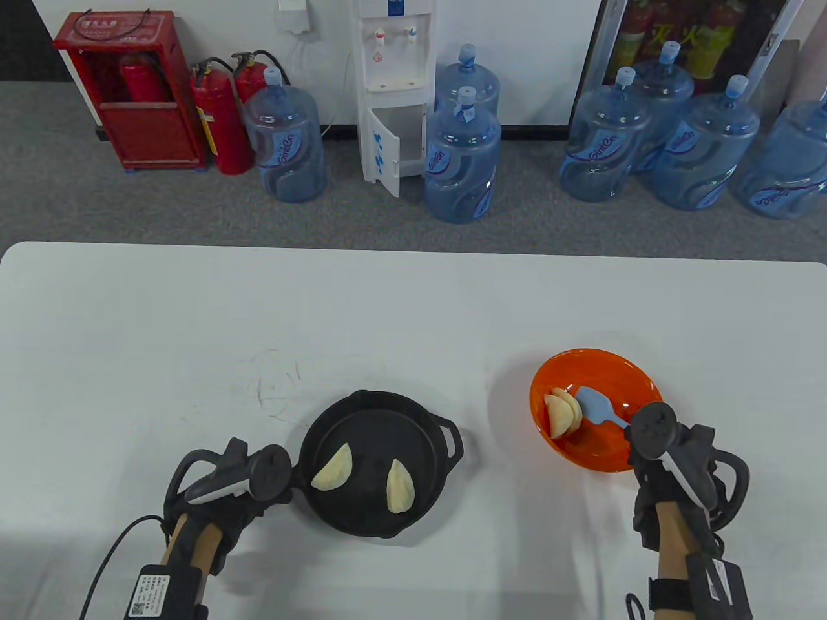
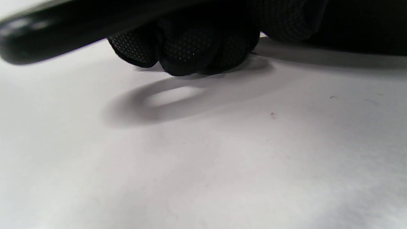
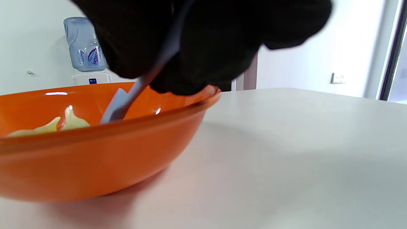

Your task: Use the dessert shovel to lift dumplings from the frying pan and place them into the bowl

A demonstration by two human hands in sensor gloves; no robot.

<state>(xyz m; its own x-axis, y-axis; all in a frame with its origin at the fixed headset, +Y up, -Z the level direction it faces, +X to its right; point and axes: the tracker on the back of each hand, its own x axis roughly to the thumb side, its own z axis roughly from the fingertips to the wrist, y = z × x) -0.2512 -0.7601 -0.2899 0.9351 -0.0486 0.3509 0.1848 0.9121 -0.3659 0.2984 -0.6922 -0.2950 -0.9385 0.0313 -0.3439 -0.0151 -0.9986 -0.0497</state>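
Over orange bowl (image 1: 620, 378), right hand (image 1: 672, 465) grips dessert shovel (image 1: 597, 407) beside dumplings (image 1: 561, 413); left hand (image 1: 242, 481) grips frying pan (image 1: 378, 413) handle. Risk: shovel flicks dumplings out on exit.

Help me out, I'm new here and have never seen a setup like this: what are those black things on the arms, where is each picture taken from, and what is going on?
No machine here: these are a person's two hands in black sensor gloves, each with a tracker strapped to its back. One picture looks down at the white table; the other two come from a camera on each wrist, low and close.

On the table stand a black pan with two dumplings in it, and an orange bowl with dumplings already inside.

The right hand holds a light blue shovel, whose blade reaches into the bowl beside those dumplings. The left hand is at the pan's near-left edge; its wrist view shows curled fingers around a dark bar, probably the pan's handle.

So two dumplings remain to be moved.
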